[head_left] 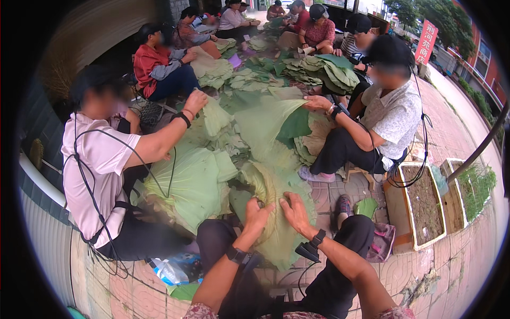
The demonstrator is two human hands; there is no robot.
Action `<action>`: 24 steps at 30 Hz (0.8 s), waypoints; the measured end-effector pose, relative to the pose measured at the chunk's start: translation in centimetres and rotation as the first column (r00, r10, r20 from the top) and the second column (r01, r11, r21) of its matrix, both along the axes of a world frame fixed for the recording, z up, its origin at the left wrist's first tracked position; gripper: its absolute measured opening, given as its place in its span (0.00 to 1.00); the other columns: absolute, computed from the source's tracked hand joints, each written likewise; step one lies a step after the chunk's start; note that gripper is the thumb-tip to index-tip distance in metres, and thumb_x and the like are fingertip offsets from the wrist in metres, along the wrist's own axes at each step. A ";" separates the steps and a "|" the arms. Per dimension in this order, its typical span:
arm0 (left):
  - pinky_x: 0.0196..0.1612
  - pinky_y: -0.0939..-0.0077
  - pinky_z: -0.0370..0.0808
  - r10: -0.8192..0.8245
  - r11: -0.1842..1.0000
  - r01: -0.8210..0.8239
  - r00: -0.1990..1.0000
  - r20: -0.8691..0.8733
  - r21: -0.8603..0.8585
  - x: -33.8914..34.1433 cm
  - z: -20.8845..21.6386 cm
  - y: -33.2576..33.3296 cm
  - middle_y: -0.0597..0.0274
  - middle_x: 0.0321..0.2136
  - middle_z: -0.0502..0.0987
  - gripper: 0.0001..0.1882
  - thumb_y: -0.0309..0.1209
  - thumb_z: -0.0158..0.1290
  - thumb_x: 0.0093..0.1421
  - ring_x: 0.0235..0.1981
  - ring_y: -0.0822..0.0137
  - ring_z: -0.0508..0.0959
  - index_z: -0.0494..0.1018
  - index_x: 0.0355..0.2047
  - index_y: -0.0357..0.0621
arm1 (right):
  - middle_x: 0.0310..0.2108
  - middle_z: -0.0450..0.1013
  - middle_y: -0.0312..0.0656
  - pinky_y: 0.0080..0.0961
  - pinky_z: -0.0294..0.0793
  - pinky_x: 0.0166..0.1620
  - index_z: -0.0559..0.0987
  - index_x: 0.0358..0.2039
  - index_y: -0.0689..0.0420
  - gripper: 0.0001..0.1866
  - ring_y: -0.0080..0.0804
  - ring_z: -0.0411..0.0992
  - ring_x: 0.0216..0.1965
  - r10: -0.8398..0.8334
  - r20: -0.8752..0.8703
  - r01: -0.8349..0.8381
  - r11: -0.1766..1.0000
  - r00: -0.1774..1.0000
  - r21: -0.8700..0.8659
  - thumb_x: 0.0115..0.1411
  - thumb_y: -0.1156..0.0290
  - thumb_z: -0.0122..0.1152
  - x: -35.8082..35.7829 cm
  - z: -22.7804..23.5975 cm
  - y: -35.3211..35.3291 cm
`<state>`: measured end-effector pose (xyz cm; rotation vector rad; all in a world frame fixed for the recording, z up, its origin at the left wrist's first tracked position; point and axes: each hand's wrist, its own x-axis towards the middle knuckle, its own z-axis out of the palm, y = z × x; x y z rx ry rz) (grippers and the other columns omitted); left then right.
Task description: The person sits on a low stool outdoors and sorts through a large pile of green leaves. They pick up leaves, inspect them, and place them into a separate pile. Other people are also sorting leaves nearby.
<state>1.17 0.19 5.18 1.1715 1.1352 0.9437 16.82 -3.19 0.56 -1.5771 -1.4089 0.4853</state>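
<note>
Leaf (279,242) smoothing seems the step at the pile's (234,151) near edge: left hand (257,217) grip unclear, right hand (295,213) open, next calling for gentle spreading.

My leaf (279,239) is pale yellow-green, my trousers (357,236) are black, and my sleeve (396,312) is mottled red and white. The left neighbour's shirt (101,154) is pale pink; the right neighbour's top (398,109), white with grey patterning.
</note>
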 end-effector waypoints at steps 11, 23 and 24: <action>0.46 0.69 0.77 -0.129 0.940 0.199 0.959 0.251 -0.278 1.4 3.5 -0.8 0.56 0.42 0.79 0.20 0.22 0.62 0.56 0.42 0.63 0.80 0.73 0.48 0.33 | 0.27 0.74 0.60 0.52 0.69 0.37 0.77 0.32 0.64 0.24 0.62 0.72 0.31 0.064 0.102 -0.063 0.998 0.993 -0.015 0.73 0.57 0.40 1.7 2.7 -1.4; 0.49 0.73 0.74 -0.210 0.931 0.256 0.959 0.191 -0.262 2.4 1.8 -0.9 0.58 0.48 0.79 0.25 0.30 0.64 0.58 0.47 0.68 0.79 0.74 0.54 0.34 | 0.19 0.74 0.53 0.46 0.71 0.28 0.78 0.21 0.58 0.23 0.56 0.73 0.22 -0.015 0.334 -0.032 0.991 0.942 0.134 0.69 0.59 0.48 3.0 4.0 -0.7; 0.49 0.73 0.74 -0.197 0.927 0.249 0.960 0.199 -0.282 2.4 1.7 -0.9 0.58 0.49 0.79 0.25 0.30 0.64 0.58 0.47 0.69 0.79 0.74 0.55 0.34 | 0.20 0.74 0.53 0.47 0.71 0.28 0.78 0.21 0.58 0.23 0.56 0.73 0.23 -0.012 0.328 -0.032 0.991 0.945 0.128 0.69 0.59 0.48 2.9 3.9 -0.6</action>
